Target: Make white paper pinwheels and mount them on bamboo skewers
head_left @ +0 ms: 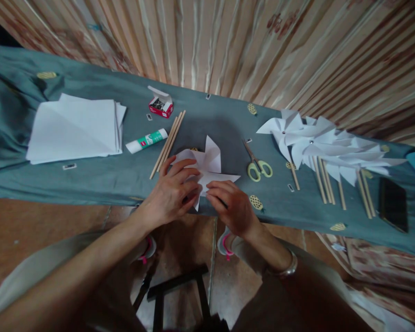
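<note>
A white paper pinwheel (212, 159) lies near the table's front edge, its blades partly folded and pointed. My left hand (173, 191) reaches over its left side, thumb and fingers closed on the paper. From the right, my right hand (233, 205) pinches the pinwheel's lower part close to the left fingertips. Whether a small item is also between the right fingers is hidden. Several thin wooden sticks (168, 144) lie just beyond my left hand. To the right of the pinwheel rest scissors (257, 166) with pale green handles.
A glue stick (147, 140) and an open red box (161, 105) of small metal pieces lie left of centre. A paper stack (74, 129) is farther left. Finished pinwheels (318, 140) on sticks overlap at right, near a dark phone (393, 204). A dark stool (178, 283) stands below.
</note>
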`<state>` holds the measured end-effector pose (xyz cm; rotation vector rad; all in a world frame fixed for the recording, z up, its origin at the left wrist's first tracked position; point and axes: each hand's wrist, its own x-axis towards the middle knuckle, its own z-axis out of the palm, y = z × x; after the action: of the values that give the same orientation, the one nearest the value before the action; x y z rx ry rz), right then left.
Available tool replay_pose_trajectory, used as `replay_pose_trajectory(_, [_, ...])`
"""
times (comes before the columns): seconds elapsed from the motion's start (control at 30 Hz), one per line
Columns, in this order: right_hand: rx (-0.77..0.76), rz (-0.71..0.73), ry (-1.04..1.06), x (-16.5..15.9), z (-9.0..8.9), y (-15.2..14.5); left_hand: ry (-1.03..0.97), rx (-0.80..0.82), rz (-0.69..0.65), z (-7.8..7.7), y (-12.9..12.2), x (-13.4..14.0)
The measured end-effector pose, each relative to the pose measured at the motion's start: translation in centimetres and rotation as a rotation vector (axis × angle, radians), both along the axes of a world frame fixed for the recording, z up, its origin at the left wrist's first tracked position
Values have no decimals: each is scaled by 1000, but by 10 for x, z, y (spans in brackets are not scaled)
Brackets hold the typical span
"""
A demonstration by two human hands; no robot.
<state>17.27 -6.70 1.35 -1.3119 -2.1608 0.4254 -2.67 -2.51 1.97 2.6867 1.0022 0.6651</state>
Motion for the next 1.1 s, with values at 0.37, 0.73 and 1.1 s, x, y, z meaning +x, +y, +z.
replay_pose_trajectory(0.37, [-79,-193,112,-7,0,13,-35,-64,-5,2,-2,0])
replay_pose_trajectory(0.73, [-221,-360,183,-10,1,21,-37,-52,-16,1,-4,4])
replay_pose_trajectory(1.1, [-256,-396,193,-12,2,25,-97,-32,82,1,4,4])
